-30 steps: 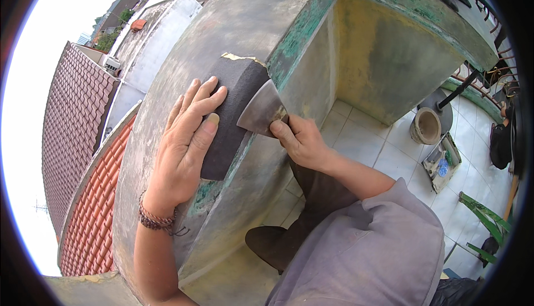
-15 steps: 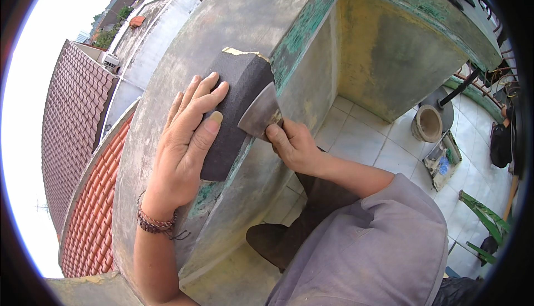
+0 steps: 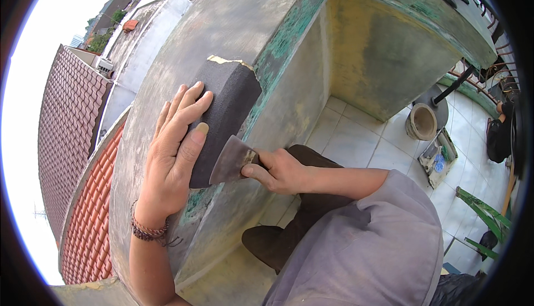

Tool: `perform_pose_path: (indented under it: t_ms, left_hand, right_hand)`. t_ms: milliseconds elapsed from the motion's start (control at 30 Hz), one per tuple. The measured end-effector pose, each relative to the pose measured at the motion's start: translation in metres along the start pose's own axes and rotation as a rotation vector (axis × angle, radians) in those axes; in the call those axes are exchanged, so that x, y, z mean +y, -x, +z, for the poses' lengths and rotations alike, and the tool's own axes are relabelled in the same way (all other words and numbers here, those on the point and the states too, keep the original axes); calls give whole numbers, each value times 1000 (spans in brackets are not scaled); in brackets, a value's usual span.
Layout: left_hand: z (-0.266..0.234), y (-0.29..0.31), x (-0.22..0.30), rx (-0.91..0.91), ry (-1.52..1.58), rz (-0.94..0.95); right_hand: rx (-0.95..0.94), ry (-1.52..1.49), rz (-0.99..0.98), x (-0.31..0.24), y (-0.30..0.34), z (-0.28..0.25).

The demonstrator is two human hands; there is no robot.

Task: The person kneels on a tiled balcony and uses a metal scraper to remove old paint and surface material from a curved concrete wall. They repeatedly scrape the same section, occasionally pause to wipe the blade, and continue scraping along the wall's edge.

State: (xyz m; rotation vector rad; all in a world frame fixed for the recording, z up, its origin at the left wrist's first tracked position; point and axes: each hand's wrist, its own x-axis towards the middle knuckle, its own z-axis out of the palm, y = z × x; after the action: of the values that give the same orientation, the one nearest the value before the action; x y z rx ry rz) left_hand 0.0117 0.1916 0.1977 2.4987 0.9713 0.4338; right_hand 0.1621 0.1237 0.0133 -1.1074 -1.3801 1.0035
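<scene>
A dark grey sheet [image 3: 231,97], grainy like sandpaper, lies bent over the top edge of a weathered concrete wall [image 3: 228,17]. Its far end is torn and shows a pale yellow rim. My left hand [image 3: 169,164] lies flat across the sheet's left side, fingers stretched out and thumb apart. In my right hand [image 3: 276,171] is a putty knife [image 3: 227,161], gripped by its handle with the thumb on top. Its wide metal blade rests on the sheet's right side, near the near end.
Left of the wall are tiled roofs [image 3: 72,106] well below. To the right, a white tiled floor [image 3: 356,139] holds a round pot [image 3: 421,122] and a tray [image 3: 438,158] with bits in it. Green leaves [image 3: 484,211] and a person's foot [image 3: 495,131] show at far right.
My right hand has drawn the putty knife toward me along the sheet's right side, from its middle to its near end. My left hand still lies flat on the sheet.
</scene>
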Motion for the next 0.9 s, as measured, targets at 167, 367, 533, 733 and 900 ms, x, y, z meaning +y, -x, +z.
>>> perform_pose_path:
  t_ms: [167, 367, 533, 733, 900]
  left_hand:
    - [1, 1, -1, 14, 14, 12]
    - [2, 3, -1, 26, 18, 6]
    - [3, 3, -3, 31, 25, 11]
    - [3, 0, -2, 33, 22, 22]
    - [1, 4, -1, 36, 10, 23]
  right_hand:
    - [45, -42, -11, 0, 1, 0]
    - [161, -66, -28, -4, -11, -21]
    - [-64, 135, 19, -7, 0, -15]
    - [-141, 206, 5, -9, 3, -11]
    - [17, 9, -90, -5, 5, 0]
